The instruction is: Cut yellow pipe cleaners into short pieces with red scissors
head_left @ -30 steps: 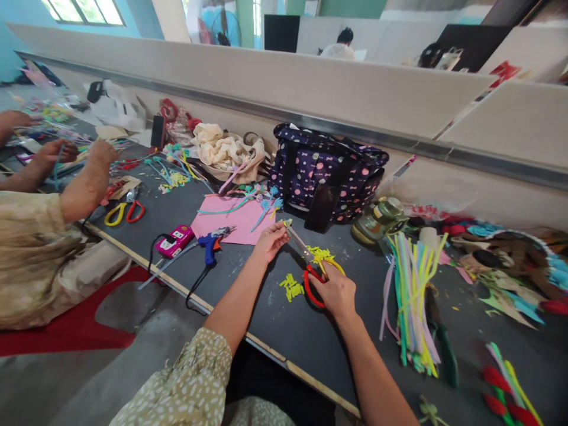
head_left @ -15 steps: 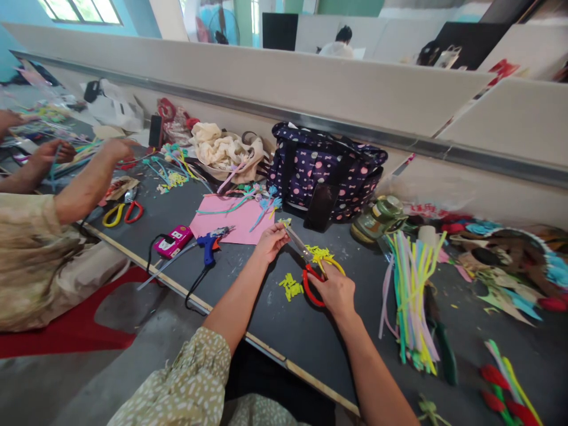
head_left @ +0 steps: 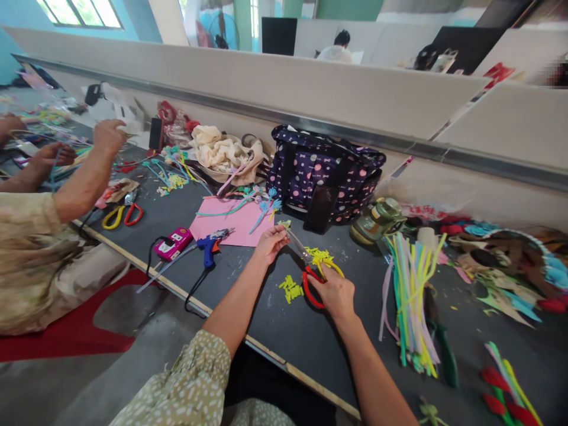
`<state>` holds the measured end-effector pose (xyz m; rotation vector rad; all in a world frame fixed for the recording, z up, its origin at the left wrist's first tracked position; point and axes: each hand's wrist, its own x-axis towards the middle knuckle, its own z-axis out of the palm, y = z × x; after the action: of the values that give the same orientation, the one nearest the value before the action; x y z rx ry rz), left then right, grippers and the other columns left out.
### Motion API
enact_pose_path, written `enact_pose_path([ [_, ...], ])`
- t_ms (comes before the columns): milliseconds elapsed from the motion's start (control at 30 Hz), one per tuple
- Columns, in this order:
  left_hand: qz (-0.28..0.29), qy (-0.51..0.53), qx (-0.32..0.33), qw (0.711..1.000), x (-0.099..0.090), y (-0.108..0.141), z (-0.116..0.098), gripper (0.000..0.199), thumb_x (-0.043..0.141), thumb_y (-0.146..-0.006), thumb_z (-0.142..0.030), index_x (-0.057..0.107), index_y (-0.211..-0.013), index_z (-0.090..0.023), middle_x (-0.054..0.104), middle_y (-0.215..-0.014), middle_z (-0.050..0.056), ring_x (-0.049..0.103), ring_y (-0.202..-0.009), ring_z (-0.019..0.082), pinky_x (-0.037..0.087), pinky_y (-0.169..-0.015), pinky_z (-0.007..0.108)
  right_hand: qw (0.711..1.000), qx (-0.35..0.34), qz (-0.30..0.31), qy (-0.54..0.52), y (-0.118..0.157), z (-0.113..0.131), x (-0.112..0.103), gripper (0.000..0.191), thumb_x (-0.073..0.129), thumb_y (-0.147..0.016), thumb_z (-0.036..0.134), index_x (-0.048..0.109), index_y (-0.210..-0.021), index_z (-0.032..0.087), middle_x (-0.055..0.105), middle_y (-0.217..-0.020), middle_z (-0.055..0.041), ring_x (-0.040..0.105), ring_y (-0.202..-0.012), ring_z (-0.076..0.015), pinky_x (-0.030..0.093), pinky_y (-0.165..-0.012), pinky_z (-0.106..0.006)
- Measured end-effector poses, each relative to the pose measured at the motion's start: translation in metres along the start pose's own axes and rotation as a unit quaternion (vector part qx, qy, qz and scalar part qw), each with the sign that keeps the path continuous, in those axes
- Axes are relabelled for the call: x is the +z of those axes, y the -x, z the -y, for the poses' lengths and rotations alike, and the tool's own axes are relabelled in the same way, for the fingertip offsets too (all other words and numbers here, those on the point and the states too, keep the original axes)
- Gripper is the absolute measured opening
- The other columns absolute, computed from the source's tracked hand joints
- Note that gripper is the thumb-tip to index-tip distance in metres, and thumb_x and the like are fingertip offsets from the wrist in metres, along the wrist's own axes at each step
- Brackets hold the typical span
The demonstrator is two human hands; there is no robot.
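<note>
My right hand (head_left: pixel 335 290) is closed round the red and yellow handles of a pair of scissors (head_left: pixel 314 283), whose blades point up and left. At the blade tips, my left hand (head_left: pixel 271 244) pinches a small yellow-green piece (head_left: pixel 285 224). One pile of short yellow pieces (head_left: pixel 319 255) lies behind the scissors, and another pile (head_left: pixel 291 289) lies just left of the red handle. A pink sheet (head_left: pixel 231 228) with pastel stems on it is beyond my left hand, and a blue glue gun (head_left: pixel 208 247) rests at its near edge.
A dark patterned bag (head_left: pixel 326 171) with a phone (head_left: pixel 321 208) leaning on it stands behind. To the right are a green jar (head_left: pixel 375 222), a bundle of pastel stems (head_left: pixel 410 296) and red flower pieces (head_left: pixel 494 378). A co-worker's arm (head_left: pixel 84 177) reaches over the table at left.
The co-worker's raised hand has moved up and to the left. My hands and the scissors have barely moved.
</note>
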<state>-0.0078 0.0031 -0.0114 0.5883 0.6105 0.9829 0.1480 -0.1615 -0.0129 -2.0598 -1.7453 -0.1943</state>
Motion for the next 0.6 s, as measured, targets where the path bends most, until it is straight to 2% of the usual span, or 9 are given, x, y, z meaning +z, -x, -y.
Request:
enact_pose_path([
  [300,-0.032,0.003,-0.011,0.999,0.001,-0.001,-0.004,0.025,0.073,-0.061,-0.008,0.062,-0.083,-0.012,0.064,-0.065,0.0,0.055,-0.052,0.006,0.052,-0.068,0.025,1.0,0.012,0.015,0.017,0.001,-0.004,0.001,0.049,0.04,-0.084,0.063,0.064,-0.094,0.021,0.067,-0.073,-0.0032,0.061,-0.067,-0.0164,0.031,-0.054,-0.025],
  [467,-0.048,0.007,-0.012,0.999,0.003,0.0,-0.007,0.024,0.072,-0.061,-0.008,0.061,-0.083,-0.013,0.064,-0.065,0.001,0.055,-0.052,0.006,0.053,-0.067,0.024,0.998,0.047,0.013,0.042,-0.004,0.001,-0.008,0.047,0.044,-0.083,0.061,0.061,-0.102,0.021,0.067,-0.076,-0.0031,0.062,-0.07,-0.0173,0.034,-0.055,-0.026],
  [600,-0.048,-0.008,0.005,0.999,0.004,0.002,-0.009,0.026,0.072,-0.061,-0.009,0.061,-0.085,-0.013,0.064,-0.066,0.0,0.054,-0.051,0.005,0.053,-0.065,0.023,0.997,0.035,0.025,0.06,-0.007,0.008,-0.015,0.055,0.045,-0.079,0.064,0.056,-0.107,0.018,0.066,-0.09,-0.007,0.061,-0.082,-0.019,0.037,-0.059,-0.026],
])
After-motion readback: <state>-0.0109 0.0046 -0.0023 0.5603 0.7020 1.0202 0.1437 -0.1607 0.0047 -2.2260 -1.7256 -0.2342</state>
